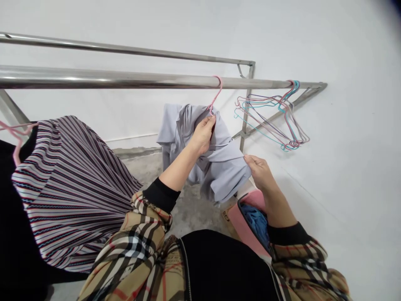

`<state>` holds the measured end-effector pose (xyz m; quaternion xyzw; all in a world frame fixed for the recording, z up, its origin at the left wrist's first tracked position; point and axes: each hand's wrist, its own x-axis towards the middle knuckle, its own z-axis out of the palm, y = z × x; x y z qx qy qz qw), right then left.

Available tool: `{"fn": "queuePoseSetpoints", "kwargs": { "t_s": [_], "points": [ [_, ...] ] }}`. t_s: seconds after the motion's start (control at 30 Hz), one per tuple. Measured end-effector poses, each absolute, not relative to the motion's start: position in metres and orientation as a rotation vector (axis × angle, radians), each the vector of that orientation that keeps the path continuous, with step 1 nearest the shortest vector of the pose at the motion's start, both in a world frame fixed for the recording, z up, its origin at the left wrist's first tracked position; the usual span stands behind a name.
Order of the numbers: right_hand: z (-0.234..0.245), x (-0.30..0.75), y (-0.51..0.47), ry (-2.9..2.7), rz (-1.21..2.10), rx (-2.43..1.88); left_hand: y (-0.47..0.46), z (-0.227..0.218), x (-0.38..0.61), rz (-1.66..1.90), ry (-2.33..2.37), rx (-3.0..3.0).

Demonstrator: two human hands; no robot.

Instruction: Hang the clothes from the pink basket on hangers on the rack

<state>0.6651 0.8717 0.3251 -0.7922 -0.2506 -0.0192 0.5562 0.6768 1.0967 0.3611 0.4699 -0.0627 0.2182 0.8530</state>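
A light grey garment [219,163] hangs on a pink wire hanger [215,95] hooked over the near steel rail [125,80]. My left hand [202,133] is closed on the hanger's neck and the cloth just under the hook. My right hand [260,171] pinches the garment's right edge, pulling it sideways. Both arms wear plaid sleeves with black cuffs.
A striped pleated garment [69,188] hangs at the left on a pink hanger, next to black cloth. Several empty wire hangers [275,121] hang at the rail's right end. A pink basket [247,225] with blue cloth sits below. A second rail [125,49] and a white wall lie behind.
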Motion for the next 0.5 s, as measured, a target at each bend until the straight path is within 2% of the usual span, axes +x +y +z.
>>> {"fn": "queuePoseSetpoints", "kwargs": {
  "t_s": [0.1,0.3,0.5],
  "points": [
    [0.339,0.662,0.869,-0.644,-0.114,-1.936,1.093,0.366,0.673,0.472,-0.110,0.947],
    [0.359,0.674,0.872,-0.627,-0.459,-2.020,1.088,0.374,0.662,0.438,-0.076,0.988],
    [0.358,0.673,0.870,-0.548,-0.253,-2.203,1.088,0.375,0.658,0.412,-0.071,0.984]
  ]
}}
